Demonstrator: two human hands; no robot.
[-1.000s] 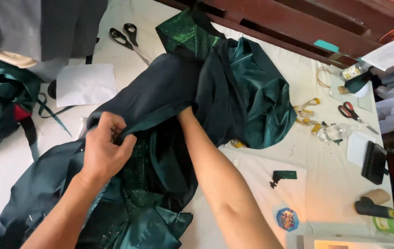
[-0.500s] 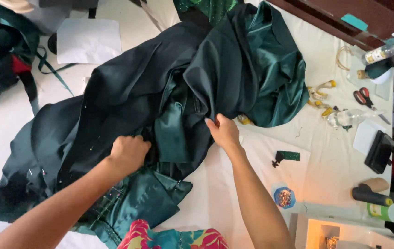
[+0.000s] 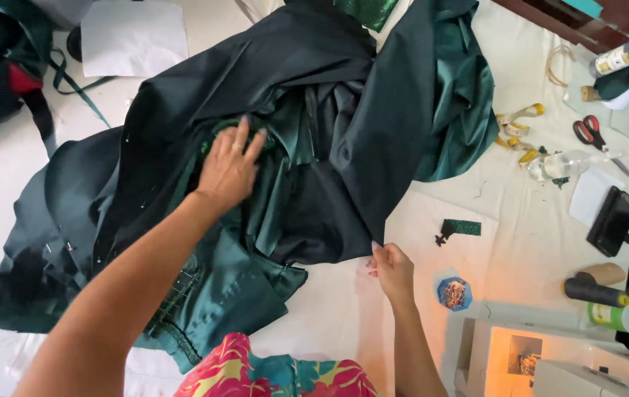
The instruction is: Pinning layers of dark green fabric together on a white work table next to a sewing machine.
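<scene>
- While the dark green garment [image 3: 314,95] sprawls across most of the white table [image 3: 329,309], the left hand [image 3: 228,170] lies flat on top of it near the middle, fingers [image 3: 241,136] spread wide and pointing toward 12 o'clock, pressing the folds rather than gripping anything.
- Right hand [image 3: 392,270] sits at about 5 o'clock from the left one, down at the garment's lower edge, fingers narrow and pinching the corner of the dark fabric where it meets the bare table.
- Fabric is a mix of matte, nearly black panels and shinier satin green ones; a sequinned green bit peeks out right under the left fingertips.
- Off at 3 o'clock of the right hand there's a small blue hexagonal pin holder [image 3: 453,292], just beside it but not touching.
- Up at 1 o'clock from that hand lies a little scrap of glittery green cloth [image 3: 462,227].
- Further right: red-handled scissors [image 3: 588,132], a yellow measuring tape [image 3: 514,129], a black phone [image 3: 612,220], plus 2 thread cones [image 3: 598,290] lying on their sides.
- White sewing machine [image 3: 520,353] pokes in at the bottom right, lamp glowing.
- A sheet of white paper [image 3: 134,37] lies up at 11 o'clock, well apart from both hands.
</scene>
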